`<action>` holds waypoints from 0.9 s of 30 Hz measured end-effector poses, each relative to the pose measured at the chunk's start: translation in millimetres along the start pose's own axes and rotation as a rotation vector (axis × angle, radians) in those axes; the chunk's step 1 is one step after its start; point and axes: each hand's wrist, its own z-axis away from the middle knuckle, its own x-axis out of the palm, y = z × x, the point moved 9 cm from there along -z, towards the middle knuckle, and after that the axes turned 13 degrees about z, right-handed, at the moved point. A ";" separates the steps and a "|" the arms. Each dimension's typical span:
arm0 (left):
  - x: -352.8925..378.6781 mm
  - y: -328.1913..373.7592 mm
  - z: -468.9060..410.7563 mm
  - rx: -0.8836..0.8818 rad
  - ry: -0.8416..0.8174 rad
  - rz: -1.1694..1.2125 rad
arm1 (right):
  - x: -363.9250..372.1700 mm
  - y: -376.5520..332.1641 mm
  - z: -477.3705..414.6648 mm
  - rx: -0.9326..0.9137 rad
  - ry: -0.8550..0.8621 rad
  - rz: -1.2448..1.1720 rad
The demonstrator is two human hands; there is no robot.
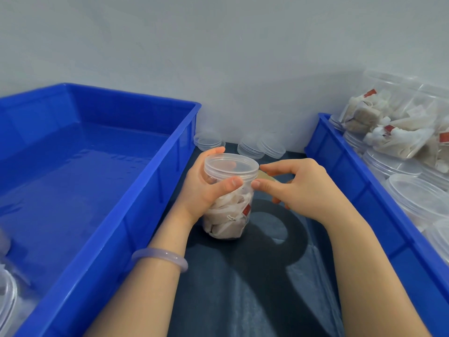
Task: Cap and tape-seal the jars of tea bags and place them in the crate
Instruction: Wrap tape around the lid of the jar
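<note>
A: How far along is this one?
B: The jar stands upright on the dark table mat between two blue crates. It's stuffed with tea bags, and its lid is already on. The left hand wraps round the upper wall, thumb across the front, holding it firm. The right hand stretches thumb and forefinger to the seam under the lid, thumb tip touching the wall. Its other fingers curl about what looks like a tape roll, mostly hidden. I'd say sealing is just starting, and I can't make out any tape on the seam.
A: And the rest of the job?
B: Most of it, by my guess. The left crate shows only a clear jar or so at its near corner. The right crate is heaped with filled jars. Spare lids sit at the back by the wall.
A: What's it all made of?
B: Jar and lids are thin clear plastic, round and glossy. The tea bags are crumpled off-white paper with small red tags. The crates are rigid, shiny moulded plastic with thick rims, and the mat looks matte and cloth-like
</note>
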 end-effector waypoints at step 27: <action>4.9 9.6 2.9 0.200 0.058 -0.118 | 10.0 -2.8 0.5 0.003 -0.014 0.007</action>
